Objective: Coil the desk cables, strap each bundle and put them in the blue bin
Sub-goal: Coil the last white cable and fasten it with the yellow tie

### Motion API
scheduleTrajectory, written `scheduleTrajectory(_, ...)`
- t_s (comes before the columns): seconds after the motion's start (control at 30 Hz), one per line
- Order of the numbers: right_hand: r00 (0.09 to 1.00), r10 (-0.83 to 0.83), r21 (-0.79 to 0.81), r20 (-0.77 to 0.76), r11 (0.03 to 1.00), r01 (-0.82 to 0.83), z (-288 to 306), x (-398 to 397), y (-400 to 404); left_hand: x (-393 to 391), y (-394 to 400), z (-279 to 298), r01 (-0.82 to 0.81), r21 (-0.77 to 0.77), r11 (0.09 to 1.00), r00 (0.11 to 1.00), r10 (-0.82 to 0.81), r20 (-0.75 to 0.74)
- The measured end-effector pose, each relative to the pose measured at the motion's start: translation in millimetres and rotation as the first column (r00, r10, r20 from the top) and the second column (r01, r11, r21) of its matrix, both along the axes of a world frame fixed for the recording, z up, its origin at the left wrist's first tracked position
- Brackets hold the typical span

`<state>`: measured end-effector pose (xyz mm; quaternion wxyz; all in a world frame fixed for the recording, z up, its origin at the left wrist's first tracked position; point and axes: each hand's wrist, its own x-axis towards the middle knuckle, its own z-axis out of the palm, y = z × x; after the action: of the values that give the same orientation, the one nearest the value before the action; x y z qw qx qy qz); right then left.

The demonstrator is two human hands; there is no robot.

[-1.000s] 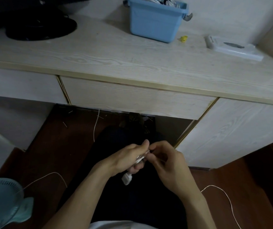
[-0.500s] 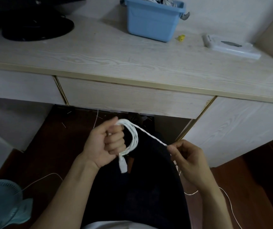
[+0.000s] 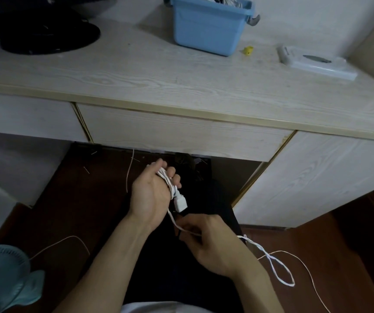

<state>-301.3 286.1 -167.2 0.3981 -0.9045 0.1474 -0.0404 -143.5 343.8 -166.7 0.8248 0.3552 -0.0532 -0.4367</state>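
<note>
- the left hand (image 3: 152,195) gripped a partly wound white braided cable coil (image 3: 167,178), fingers curled over the loops; this hold served as the former on which turns were laid, which judged the coiling step as under way and not finished.
- a white rectangular plug end (image 3: 180,204) hung from the coil at 5 o'clock of the left hand, left free, probably so the turns would not trap it.
- the right hand (image 3: 213,245), at 5 o'clock of the left and below it, pinched the running length of cable between thumb and fingers, likely to feed the next turn under tension.
- the loose tail (image 3: 278,269) trailed toward 4 o'clock over the dark red-brown floor (image 3: 339,256), looped once.
- the pale blue plastic bin (image 3: 208,28) stood on the light wood-grain desk (image 3: 158,71) at 12 o'clock, well apart from both hands, with bundles already inside.
- both forearms reached forward over the lap, below the desk edge; no strap was visible.
</note>
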Motion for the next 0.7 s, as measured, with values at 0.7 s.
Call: scheduleTrajectory(0.7, 0.925, -0.361, 0.168, 0.116, 0.925, 0.34, 6.9, -24.8, -29.6, 8.6, 31.0, 13.9, 0.683, 0.614, 0.396, 0.26, -0.917, 0.303)
